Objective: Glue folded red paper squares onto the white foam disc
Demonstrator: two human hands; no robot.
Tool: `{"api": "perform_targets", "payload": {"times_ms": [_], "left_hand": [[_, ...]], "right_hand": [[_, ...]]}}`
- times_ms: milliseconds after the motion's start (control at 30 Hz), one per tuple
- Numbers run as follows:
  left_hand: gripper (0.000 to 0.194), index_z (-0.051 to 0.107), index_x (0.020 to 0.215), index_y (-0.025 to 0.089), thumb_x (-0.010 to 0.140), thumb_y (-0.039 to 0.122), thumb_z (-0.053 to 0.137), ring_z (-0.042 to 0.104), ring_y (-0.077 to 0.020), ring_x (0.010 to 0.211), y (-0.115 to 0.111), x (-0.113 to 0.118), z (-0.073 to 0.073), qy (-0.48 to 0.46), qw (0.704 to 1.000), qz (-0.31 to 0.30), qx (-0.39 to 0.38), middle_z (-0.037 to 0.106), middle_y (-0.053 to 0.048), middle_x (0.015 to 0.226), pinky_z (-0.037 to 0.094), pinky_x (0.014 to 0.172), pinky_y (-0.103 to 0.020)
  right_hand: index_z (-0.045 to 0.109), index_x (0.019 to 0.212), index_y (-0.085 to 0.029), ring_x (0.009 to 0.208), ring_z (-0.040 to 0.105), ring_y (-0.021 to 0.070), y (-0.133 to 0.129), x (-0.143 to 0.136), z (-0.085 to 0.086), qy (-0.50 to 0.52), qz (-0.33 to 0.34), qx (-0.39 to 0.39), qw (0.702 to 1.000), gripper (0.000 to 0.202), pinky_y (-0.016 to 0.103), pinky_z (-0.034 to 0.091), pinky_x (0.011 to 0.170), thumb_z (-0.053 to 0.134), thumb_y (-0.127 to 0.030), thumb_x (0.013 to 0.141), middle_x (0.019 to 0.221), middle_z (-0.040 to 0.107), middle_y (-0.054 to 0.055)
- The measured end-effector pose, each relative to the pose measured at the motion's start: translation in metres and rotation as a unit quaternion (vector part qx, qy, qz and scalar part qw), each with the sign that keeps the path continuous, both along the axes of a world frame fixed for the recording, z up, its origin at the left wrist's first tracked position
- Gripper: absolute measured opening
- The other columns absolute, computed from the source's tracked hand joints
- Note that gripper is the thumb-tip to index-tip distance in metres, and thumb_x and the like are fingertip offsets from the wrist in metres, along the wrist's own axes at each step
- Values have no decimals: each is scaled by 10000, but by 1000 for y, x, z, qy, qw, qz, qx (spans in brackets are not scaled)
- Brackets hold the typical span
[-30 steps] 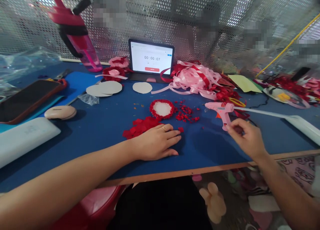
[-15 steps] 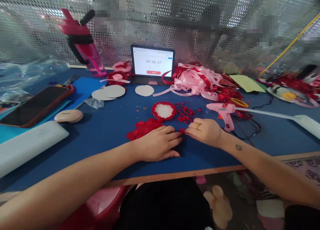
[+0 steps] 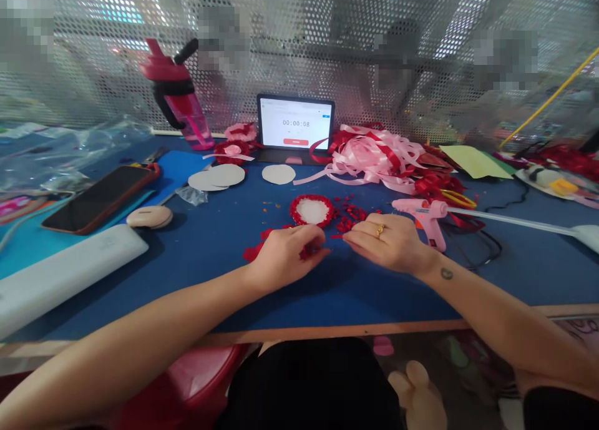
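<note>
Small red piece (image 3: 337,236), pinched in right fingers (image 3: 359,238), left fingers (image 3: 316,231) now drawn back, parted

Blue flat tabletop (image 3: 346,299). Red thin petal-like pieces (image 3: 253,254), near left. White round disc (image 3: 312,211), ruffled red rim (image 3: 294,211). Right: pink plastic glue gun (image 3: 434,229), orange trigger (image 3: 418,223). Far: 3 white flat discs (image 3: 279,174); pink-and-red ribbon heap (image 3: 374,154); silver dot-perforated panel (image 3: 304,55).

Smooth plastic glue gun (image 3: 425,210), glossy ribbons (image 3: 369,152), matt paper discs (image 3: 279,175), perforated metal screen (image 3: 299,62).
</note>
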State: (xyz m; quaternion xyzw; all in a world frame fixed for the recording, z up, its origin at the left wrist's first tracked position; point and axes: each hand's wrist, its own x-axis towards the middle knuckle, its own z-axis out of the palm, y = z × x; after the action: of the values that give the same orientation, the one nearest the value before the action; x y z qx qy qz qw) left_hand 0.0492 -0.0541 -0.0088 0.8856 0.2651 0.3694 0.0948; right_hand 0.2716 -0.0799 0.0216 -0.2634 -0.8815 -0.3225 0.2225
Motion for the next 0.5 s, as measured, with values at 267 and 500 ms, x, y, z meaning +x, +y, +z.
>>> {"api": "perform_targets", "payload": {"times_ms": [267,500], "left_hand": [[93,575,845,171,786,222,626,596,-25,529,-4,1,-5,-41,998,-19,52,657,56,664,448,516,-90],[50,617,828,182,801,224,625,592,-39,520,-8,1,-3,-32,990,-29,136,654,52,636,432,505,-116]], "right_hand": [[633,845,-183,608,534,84,-14,1,-12,20,61,70,995,112,244,402,528,671,-154,744,731,682,-42],[640,842,-169,608,535,82,-21,-1,-10,24,69,70,995,115,245,388,513,681,-164,734,743,678,-37]]}}
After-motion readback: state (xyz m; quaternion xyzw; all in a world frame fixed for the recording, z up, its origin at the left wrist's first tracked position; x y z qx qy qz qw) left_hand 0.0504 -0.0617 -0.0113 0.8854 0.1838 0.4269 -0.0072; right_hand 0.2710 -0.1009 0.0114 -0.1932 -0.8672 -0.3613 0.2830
